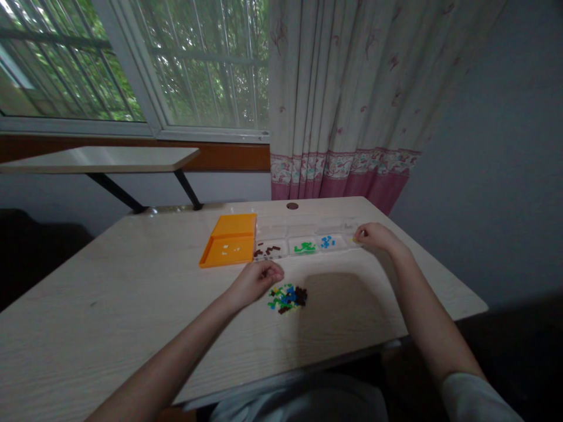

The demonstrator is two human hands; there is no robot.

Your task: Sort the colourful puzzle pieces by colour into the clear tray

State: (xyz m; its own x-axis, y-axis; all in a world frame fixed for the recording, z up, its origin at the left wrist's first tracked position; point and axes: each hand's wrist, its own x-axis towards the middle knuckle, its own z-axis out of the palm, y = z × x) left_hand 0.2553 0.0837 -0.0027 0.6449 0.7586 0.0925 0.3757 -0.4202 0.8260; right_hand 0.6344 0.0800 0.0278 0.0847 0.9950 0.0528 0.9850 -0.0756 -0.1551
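A mixed pile of small plastic pieces [288, 298], brown, blue, green and yellow, lies on the table. Just behind and left of it, my left hand [257, 283] is closed with curled fingers; what it holds, if anything, is hidden. My right hand [379, 237] pinches at the rightmost clear box, where a bit of yellow shows by the fingertips. Leftward from there, the clear boxes hold blue pieces [328, 242], green pieces [305, 248] and brown pieces [267, 250]. At the row's left end, an open orange box [233, 225] has a few white pieces [226, 247] in it.
The boxes' clear lids [301, 224] lie open toward the back of the wooden table [145, 299]. A raised shelf [132, 158] on black supports stands at the back left. Behind the table are a window and a patterned curtain [338, 105]. A round hole [292, 206] is near the back edge.
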